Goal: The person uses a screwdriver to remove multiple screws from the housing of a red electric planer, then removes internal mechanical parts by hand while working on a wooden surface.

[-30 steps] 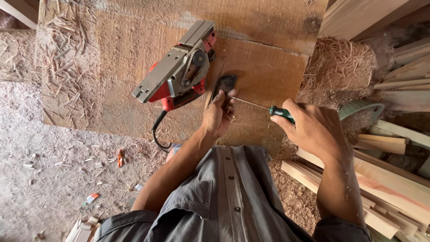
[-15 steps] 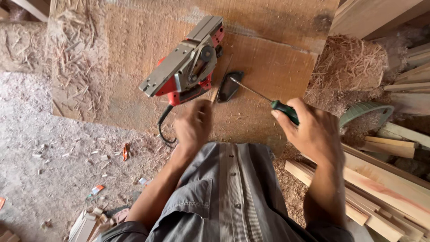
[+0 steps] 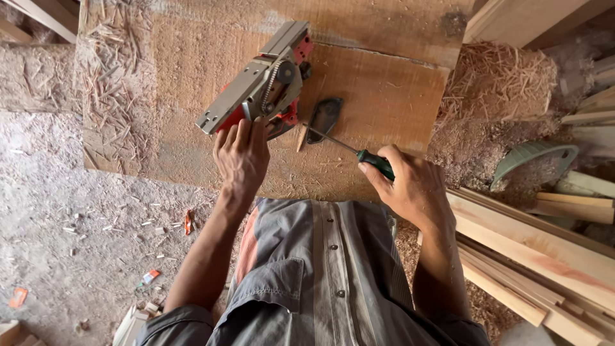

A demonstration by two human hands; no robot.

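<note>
Red planer under left hand, screwdriver in right hand

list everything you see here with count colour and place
electric planer: one, red and grey, lying on its side on the board, belt and pulleys exposed
belt cover: one, dark, flat on the board right of the planer
screwdriver: one, green handle, metal shaft pointing toward the cover
wooden board: one, tan, work surface
wood shavings: heaps, pale, right and left of the board
planks: several, light wood, stacked lower right
green plastic piece: one, in sawdust at right
shirt: one, grey, bottom centre
left hand: one, fingers touching the planer
right hand: one, gripping the screwdriver
</note>
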